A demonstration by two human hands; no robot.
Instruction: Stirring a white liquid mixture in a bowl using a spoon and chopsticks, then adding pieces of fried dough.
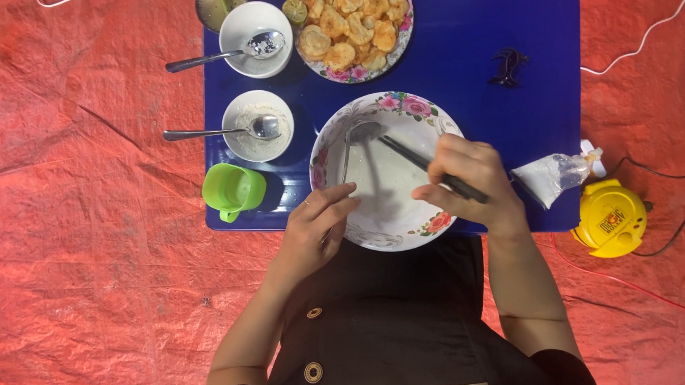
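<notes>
Blue desk (477, 38) fills upper centre, the floral bowl (337, 135) of white batter at its lower edge, mid-frame. Right hand (468, 182) is clenched around dark chopsticks (412, 158) dipping into the bowl. Left hand (315, 222) rests open-fingered on the rim, grasping nothing.

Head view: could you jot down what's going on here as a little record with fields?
Surface: blue table on a red sheet
Right hand: holds dark chopsticks in the big floral bowl of white batter
Left hand: rests on the bowl's near rim
Also in bowl: a ladle
Nearby: green cup, two small white bowls with spoons, plate of fried pieces
</notes>
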